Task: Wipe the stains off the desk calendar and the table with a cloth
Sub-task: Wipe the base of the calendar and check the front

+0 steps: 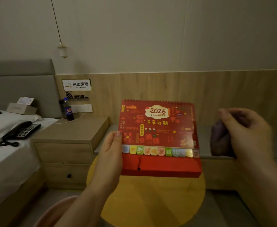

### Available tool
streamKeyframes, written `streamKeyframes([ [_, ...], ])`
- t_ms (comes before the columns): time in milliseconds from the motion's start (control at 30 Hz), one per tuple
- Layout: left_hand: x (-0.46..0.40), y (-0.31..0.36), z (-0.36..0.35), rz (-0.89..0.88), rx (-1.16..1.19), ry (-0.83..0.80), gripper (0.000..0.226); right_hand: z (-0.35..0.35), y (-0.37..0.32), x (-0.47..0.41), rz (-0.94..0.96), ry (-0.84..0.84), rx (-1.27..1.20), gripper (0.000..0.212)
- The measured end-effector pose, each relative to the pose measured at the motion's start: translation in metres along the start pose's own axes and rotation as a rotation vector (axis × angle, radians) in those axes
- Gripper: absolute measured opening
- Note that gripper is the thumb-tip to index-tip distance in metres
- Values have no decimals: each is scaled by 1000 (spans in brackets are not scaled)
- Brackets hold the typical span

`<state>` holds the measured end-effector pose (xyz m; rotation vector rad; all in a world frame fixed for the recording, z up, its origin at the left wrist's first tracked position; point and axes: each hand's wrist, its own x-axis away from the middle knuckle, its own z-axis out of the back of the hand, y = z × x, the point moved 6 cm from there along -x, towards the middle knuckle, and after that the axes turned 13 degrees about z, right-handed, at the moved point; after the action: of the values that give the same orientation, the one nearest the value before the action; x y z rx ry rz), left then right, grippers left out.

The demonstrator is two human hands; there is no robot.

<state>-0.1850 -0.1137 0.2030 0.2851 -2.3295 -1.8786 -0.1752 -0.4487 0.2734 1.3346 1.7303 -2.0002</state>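
Right now my left hand (110, 149) pinches the red spiral-bound 2026 desk calendar (158, 138) by its left edge, thumb on the front cover, holding it upright in the air above the round yellow table (150, 202). My right hand (242, 133) sits just to the calendar's right at about the same height, fingers curled round a bunched dark purple cloth (220, 141). I judge the wipe must travel leftward along the cover's long horizontal axis; the cloth hand is nearer its right edge.
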Motion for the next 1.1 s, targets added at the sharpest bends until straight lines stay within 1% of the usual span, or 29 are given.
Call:
streamKeyframes([
  [33, -1, -2, 2, 17, 23, 13, 33, 7, -7, 6, 62, 62, 17, 27],
  [67, -3, -3, 2, 29, 42, 26, 33, 9, -14, 14, 120, 80, 24, 27],
  [100, -4, -5, 3, 35, 59, 38, 33, 5, -19, 24, 167, 49, 33, 27],
  [167, -5, -8, 2, 40, 96, 56, 29, -10, -21, 45, 186, -72, 63, 25],
  [267, -4, -10, 0, 18, 118, 77, 27, -29, -5, 68, 99, -266, 151, 20],
  [333, -3, -8, 0, -17, 104, 85, 27, -35, 5, 76, 86, -355, 203, 18],
  [367, -3, -8, 0, -35, 96, 86, 28, -37, 7, 78, 95, -375, 218, 20],
  [400, -3, -7, 0, -47, 88, 87, 28, -38, 8, 78, 92, -368, 229, 24],
  [467, -2, -7, 2, -59, 78, 91, 28, -35, 10, 77, 64, -302, 251, 27],
  [533, -2, -7, 2, -63, 70, 94, 27, -32, 7, 76, 87, -244, 294, 20],
  [600, 0, -6, 0, -68, 63, 88, 28, -33, 3, 76, 147, -227, 324, 11],
  [667, 2, -5, -2, -75, 50, 83, 32, -37, -3, 79, 205, -230, 334, 6],
  [733, 4, -3, -3, -90, 49, 81, 33, -42, -6, 84, 220, -246, 331, 8],
  [900, 7, -1, -6, -123, 38, 73, 28, -62, -16, 98, 261, -291, 341, 11],
  [1100, 11, -4, -13, -143, 34, 55, 20, -93, -34, 123, 295, -327, 246, 11],
])
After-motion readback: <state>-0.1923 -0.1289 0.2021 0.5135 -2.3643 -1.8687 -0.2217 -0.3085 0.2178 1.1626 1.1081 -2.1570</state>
